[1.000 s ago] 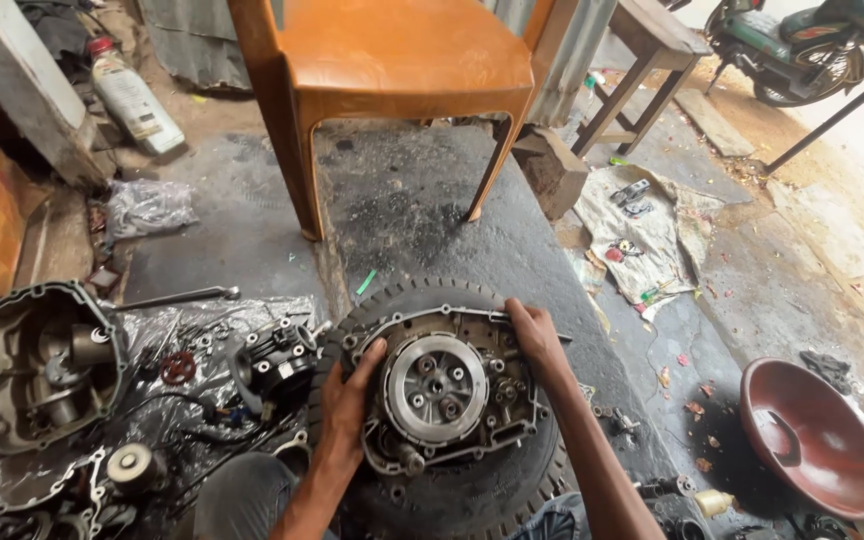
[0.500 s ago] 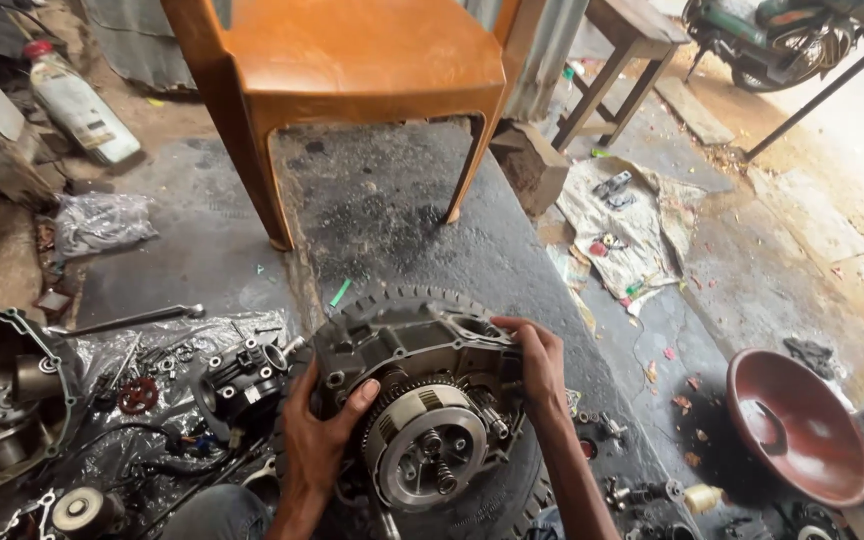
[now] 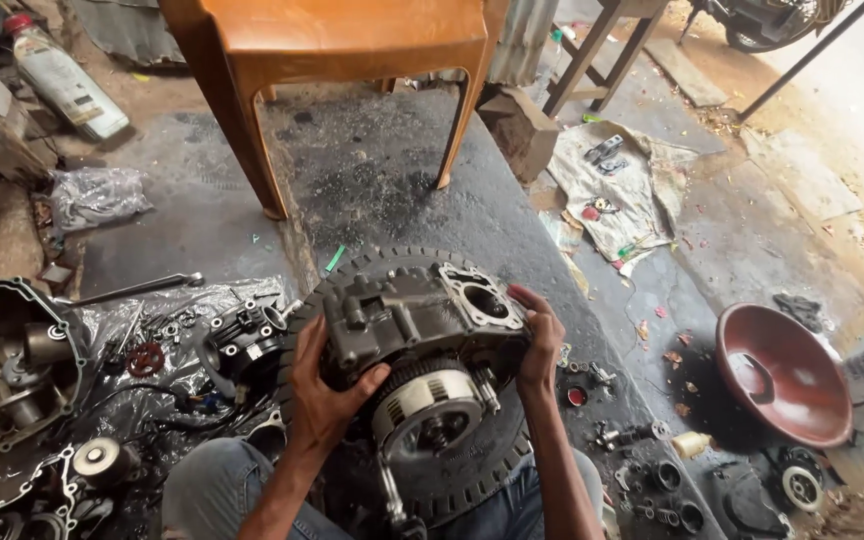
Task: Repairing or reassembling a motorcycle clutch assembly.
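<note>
A grimy metal engine block (image 3: 402, 312) with a round clutch assembly (image 3: 430, 412) on its near side is tilted up on a black tyre (image 3: 472, 470) lying on the floor. My left hand (image 3: 324, 390) grips the block's left side, fingers wrapped on its casing. My right hand (image 3: 537, 340) holds the right side next to the round cylinder opening (image 3: 487, 302). Both of my forearms reach up from the bottom of the view over my knees.
An orange plastic chair (image 3: 332, 60) stands ahead. An engine cover (image 3: 12, 365) and loose parts lie on black plastic at left. A red bowl (image 3: 780, 372) sits at right, small parts (image 3: 652, 480) near it, and a newspaper with bits (image 3: 617, 190) behind.
The engine block was lying flat with the clutch facing up; both hands have tipped it toward me, so its top face and cylinder opening now show.
</note>
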